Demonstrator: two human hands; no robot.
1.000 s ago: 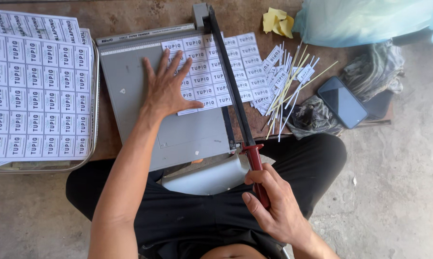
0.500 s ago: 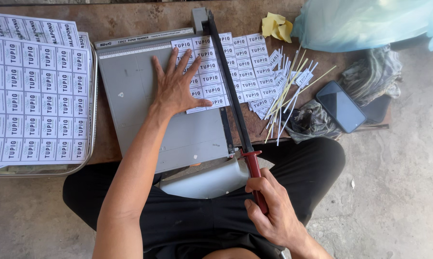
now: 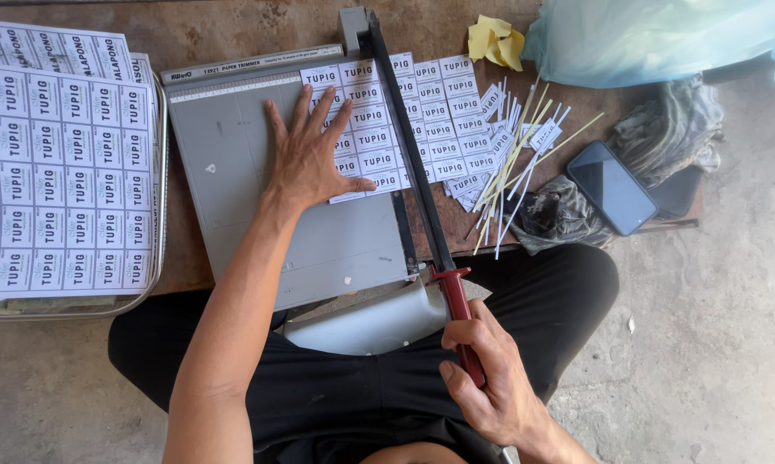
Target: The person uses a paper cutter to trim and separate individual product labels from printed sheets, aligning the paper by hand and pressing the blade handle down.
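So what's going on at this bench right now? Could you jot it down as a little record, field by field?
Setting: worn brown table, seen from above
Left hand: pressed flat on a printed label sheet lying on the grey paper trimmer
Right hand: fingers wrapped round the trimmer's red handle
Blade arm: lying across the label sheet
Right of blade: cut labels and thin paper offcuts
Far left: stack of uncut label sheets
Also there: dark phone, yellow paper scraps, blue plastic bag

Left hand [image 3: 312, 159] flat on label sheet [image 3: 366, 129]; right hand [image 3: 486, 382] grips trimmer handle [image 3: 460, 318].
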